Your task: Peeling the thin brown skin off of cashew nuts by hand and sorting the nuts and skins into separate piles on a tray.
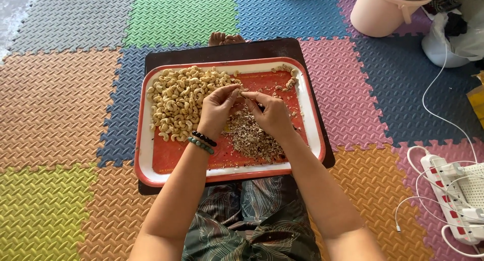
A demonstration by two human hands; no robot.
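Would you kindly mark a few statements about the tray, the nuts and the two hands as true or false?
1. The big heap of cashew nuts lies on the left part of the tray. True.
2. The left hand wears bead bracelets at the wrist. True.
3. The pile of brown peelings lies on the foam mat beside the tray. False: it lies on the tray, below the hands.
4. The right hand rests on the pink bucket. False: it meets the left hand over the tray.
5. The tray is blue. False: it is red with a white rim.
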